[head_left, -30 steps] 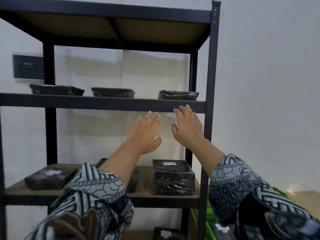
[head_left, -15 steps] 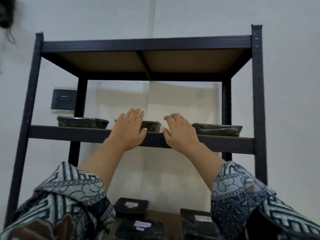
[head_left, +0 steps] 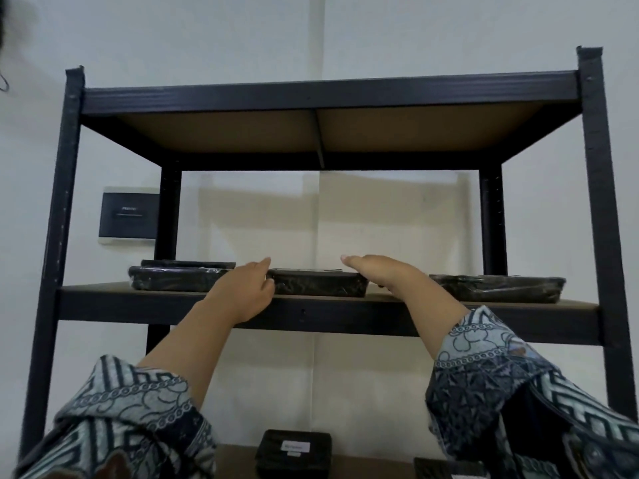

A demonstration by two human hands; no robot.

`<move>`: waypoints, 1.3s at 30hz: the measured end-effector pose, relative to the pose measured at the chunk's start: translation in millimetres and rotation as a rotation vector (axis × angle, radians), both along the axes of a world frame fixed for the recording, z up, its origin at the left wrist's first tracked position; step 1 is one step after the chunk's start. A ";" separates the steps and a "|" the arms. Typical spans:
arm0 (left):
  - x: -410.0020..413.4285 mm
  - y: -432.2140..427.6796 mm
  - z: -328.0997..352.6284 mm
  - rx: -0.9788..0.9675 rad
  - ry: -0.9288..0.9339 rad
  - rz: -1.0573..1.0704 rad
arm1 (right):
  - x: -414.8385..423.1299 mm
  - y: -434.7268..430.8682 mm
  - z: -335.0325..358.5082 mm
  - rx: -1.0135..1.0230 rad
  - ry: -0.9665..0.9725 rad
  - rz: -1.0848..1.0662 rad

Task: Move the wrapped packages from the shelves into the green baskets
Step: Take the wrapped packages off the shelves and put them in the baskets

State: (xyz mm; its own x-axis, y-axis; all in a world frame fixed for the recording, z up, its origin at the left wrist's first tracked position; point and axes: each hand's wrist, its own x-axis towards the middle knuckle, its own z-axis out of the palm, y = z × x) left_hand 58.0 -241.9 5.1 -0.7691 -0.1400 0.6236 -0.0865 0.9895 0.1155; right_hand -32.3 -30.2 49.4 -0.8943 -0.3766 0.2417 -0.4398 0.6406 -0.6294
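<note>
Three flat packages wrapped in black film lie on the upper shelf board [head_left: 397,299]. My left hand [head_left: 242,292] presses against the left end of the middle package [head_left: 318,284], with the thumb at its side and the fingers over its top. My right hand [head_left: 383,274] lies over the package's right top corner. The package still rests on the board, held between both hands. Beside it are the left package [head_left: 176,279] and the right package [head_left: 498,288]. No green basket is in view.
The black metal rack has a post [head_left: 601,236] on the right and a top shelf [head_left: 328,95] overhead. A lower shelf holds a labelled black package [head_left: 294,451] and another [head_left: 446,469] at the frame's bottom. A dark wall box [head_left: 128,214] hangs behind the rack on the left.
Both hands rose from below the upper shelf's front edge onto it and closed around the middle package. The view tilted upward, so the lower shelves dropped out of sight.
</note>
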 end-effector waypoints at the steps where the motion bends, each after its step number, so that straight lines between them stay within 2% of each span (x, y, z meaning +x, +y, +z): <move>1: -2.1 -1.7 -0.9 0.006 -0.025 -0.004 | -0.8 -1.4 -1.3 0.005 -0.029 -0.014; 4: -7.3 -6.7 -4.2 0.027 -0.094 0.000 | -6.5 -3.6 -7.6 -0.145 -0.057 -0.049; 10: -15.4 -12.2 4.1 -0.012 -0.119 -0.044 | -11.3 7.3 -14.4 -0.374 0.101 -0.047; 15: -24.5 -15.3 3.3 -0.036 -0.111 -0.105 | -8.0 12.5 -23.8 -0.484 0.126 -0.005; 18: -25.7 -15.0 4.3 -0.057 -0.110 -0.105 | -8.3 13.9 -25.2 -0.466 0.163 0.000; 24: -30.3 -22.0 13.3 -0.056 -0.237 -0.147 | -15.1 13.4 -16.8 -0.311 0.166 -0.028; 29: -36.2 -25.9 9.2 -0.088 -0.170 -0.185 | -25.3 12.6 -12.7 -0.222 0.176 -0.045; 36: -42.0 -30.2 4.4 -0.095 -0.062 -0.197 | -28.4 13.8 -21.0 -0.279 0.266 -0.003; 39: -42.0 -30.4 2.1 -0.103 -0.024 -0.189 | -28.4 12.7 -24.4 -0.380 0.246 0.037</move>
